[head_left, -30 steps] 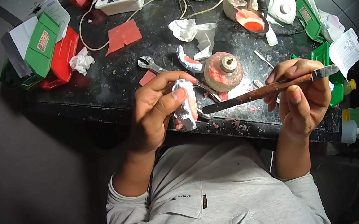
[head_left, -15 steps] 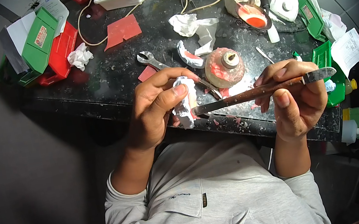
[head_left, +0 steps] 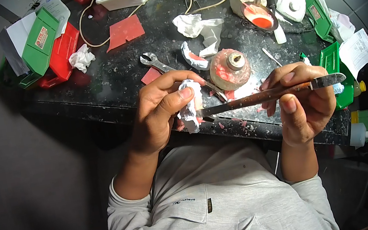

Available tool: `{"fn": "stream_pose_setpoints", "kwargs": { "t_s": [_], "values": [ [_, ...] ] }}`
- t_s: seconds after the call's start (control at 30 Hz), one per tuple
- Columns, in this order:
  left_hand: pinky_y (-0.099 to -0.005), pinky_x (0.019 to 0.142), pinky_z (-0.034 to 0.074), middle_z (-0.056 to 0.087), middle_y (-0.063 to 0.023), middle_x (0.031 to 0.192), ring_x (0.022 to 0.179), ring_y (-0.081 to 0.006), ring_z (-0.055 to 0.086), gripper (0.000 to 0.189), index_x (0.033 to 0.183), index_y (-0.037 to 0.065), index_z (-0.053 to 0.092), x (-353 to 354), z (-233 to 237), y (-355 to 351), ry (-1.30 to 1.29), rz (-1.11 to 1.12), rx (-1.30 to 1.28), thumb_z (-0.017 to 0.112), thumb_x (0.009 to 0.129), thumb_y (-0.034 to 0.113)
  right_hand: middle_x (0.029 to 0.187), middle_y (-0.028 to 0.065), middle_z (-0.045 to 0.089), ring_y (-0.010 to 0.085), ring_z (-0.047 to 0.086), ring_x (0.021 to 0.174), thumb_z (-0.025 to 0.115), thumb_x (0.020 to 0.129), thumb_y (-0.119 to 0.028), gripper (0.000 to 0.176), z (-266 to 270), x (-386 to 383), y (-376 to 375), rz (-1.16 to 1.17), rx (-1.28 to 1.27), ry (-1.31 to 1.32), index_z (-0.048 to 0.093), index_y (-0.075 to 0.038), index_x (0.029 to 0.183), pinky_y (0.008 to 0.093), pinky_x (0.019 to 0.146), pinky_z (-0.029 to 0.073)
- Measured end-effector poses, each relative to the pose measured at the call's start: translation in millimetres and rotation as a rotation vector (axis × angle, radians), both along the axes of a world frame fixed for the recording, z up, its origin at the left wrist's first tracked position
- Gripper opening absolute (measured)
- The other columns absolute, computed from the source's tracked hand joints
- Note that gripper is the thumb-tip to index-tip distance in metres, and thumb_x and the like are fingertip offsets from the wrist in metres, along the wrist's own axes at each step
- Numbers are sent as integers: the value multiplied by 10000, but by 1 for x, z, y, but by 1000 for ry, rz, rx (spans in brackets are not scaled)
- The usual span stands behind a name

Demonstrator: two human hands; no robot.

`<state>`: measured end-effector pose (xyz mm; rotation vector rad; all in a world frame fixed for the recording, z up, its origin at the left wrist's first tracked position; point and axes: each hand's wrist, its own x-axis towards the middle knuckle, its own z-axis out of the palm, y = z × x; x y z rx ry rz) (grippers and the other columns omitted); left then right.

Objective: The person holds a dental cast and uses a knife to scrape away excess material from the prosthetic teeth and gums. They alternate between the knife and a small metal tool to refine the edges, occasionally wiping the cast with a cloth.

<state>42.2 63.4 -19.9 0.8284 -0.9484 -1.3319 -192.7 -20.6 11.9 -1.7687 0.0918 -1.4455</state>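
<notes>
My left hand [head_left: 160, 105] is closed around a white plaster dental cast [head_left: 189, 116] with pink wax along its right side, thumb on top. In my right hand [head_left: 306, 98] is a wax knife [head_left: 259, 97] with a wooden handle, pinched between thumb and fingers and lying nearly level. Its left end meets the cast's right side; the broad blade points right. Just beyond the hands stands a stained glass spirit lamp [head_left: 230, 73]. A wrench [head_left: 157, 63] lies behind my left hand, partly covered by it. Another curved white piece with pink wax [head_left: 195, 57] rests beside the lamp.
Pink wax sheet [head_left: 125, 31] and crumpled paper [head_left: 189, 25] lie farther back on the black table [head_left: 105, 87]. A pan of pink-red wax [head_left: 260, 16] sits back right, near a white device [head_left: 290, 2]. Green bins [head_left: 330, 57] line the right edge; red and green bins [head_left: 60, 53] stand left.
The wax knife has turned slightly about its length, and its left end sits a touch higher against the cast. The cast has tilted a little. Both hands stay nearly in place.
</notes>
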Motion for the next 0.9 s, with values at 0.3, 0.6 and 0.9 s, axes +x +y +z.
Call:
{"fn": "stream_pose_setpoints", "kwargs": {
  "t_s": [0.3, 0.6, 0.9],
  "values": [
    [-169, 471, 368, 685, -34, 745, 537, -13, 540, 300, 1170, -12, 664, -2, 2, 1, -15, 11, 25, 580, 973, 198, 984, 259, 637, 294, 690, 840, 692, 899, 71, 425, 1, 1, 0, -32, -25, -4, 471, 135, 1256, 382, 704, 613],
    [-172, 471, 348, 683, -26, 743, 550, -16, 540, 295, 1161, -14, 667, 0, 2, 1, -26, 9, 41, 589, 968, 196, 1005, 277, 642, 299, 692, 856, 676, 896, 94, 422, 2, 2, 2, -51, -27, 33, 468, 136, 1261, 391, 731, 616],
    [-182, 517, 410, 686, -48, 790, 583, -42, 567, 293, 1144, -34, 670, -2, 5, 1, -6, 15, 44, 584, 957, 175, 1008, 284, 642, 303, 700, 882, 693, 885, 83, 522, 5, -5, -2, -20, -79, 101, 438, 119, 1339, 388, 707, 622]
  ]
}}
